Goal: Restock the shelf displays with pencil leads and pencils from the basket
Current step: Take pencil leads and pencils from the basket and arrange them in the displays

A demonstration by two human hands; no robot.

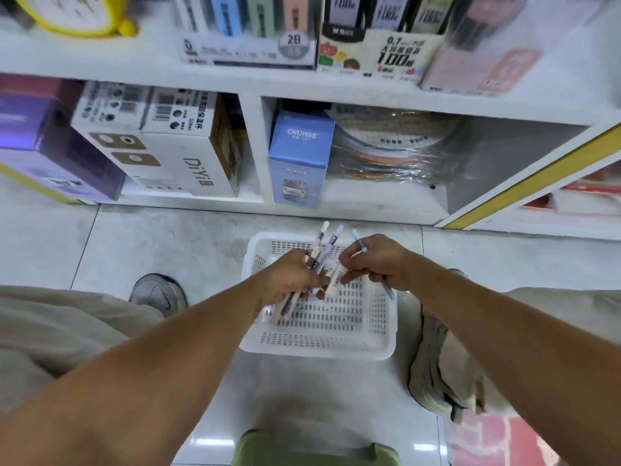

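- Two hands over the white basket (319, 344) on the floor
- left hand (292, 277) grips a pencil bunch (317, 253)
- right hand (379, 260) curls round a blue pencil (386, 287), fingertips pinching a white pack (334, 279)

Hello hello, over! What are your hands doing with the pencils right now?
Left hand grips a bunch of pastel pencils. Right hand holds one blue pencil. Both over the white basket on the floor. Nothing in the way.
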